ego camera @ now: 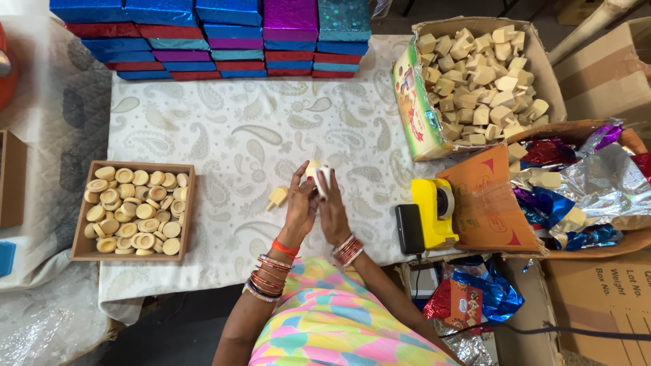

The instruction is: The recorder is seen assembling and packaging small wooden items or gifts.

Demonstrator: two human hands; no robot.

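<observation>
Your left hand (300,207) and right hand (332,210) meet at frame centre, pressed together and jointly clasping a pale wooden piece (317,173) with white tape on it. One loose wooden piece (277,197) lies on the paisley cloth (237,135) at nine o'clock of your hands. Wooden tray of discs (135,210) farther at nine; yellow tape dispenser (434,211) at three; carton of wooden blocks (475,81) at two; stacked shiny boxes (217,37) at eleven.

Left hand (300,207) and right hand (332,211) raised together, fingers curled closed.
</observation>
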